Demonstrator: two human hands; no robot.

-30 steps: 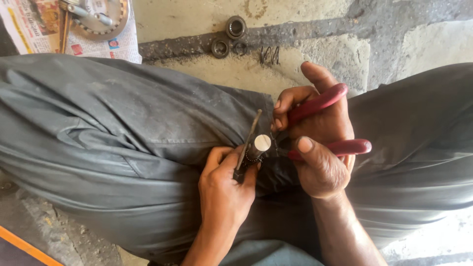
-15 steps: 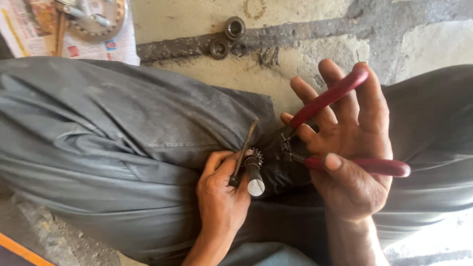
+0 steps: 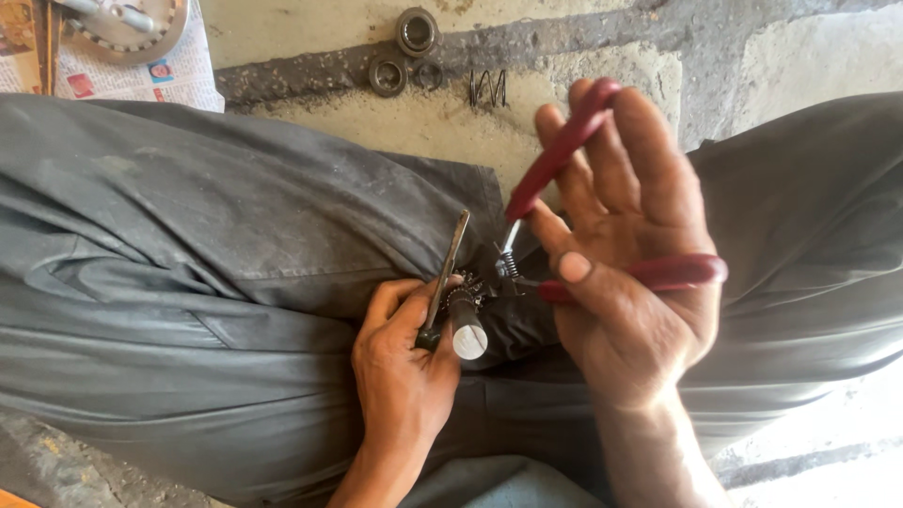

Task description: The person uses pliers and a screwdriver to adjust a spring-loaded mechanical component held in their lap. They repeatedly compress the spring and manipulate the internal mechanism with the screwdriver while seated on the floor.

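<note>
My grey trousers (image 3: 216,282) filled most of the view, both hands working over my lap between the thighs. Beyond the hands, concrete floor (image 3: 771,47) with a dark crack line running across it.

Right hand (image 3: 630,282) was spread wide, fingers splayed, palm toward me. It held red-handled pliers (image 3: 564,202) with the handles far apart: one handle lay along my fingers, the other ran under my thumb across the palm. Plier tips pointed toward my left hand and met the toothed end of the part there. Can't tell whether the tips gripped anything.

Left hand (image 3: 404,362) was curled closed around a short steel shaft (image 3: 466,329), its round cut face toward the camera, small gear teeth at the far end. The same hand pinned a thin flat metal tool (image 3: 446,268) against the shaft, blade angled away from me.

Far left of the left hand, at the frame edge: newspaper (image 3: 169,75) with a toothed sprocket (image 3: 122,23) lying on it.

Ahead of both hands on the floor: two bearings (image 3: 417,30), one nearer (image 3: 387,73), a thin ring (image 3: 428,75) just beside that, then a small coil spring (image 3: 488,88), the last in that row.
</note>
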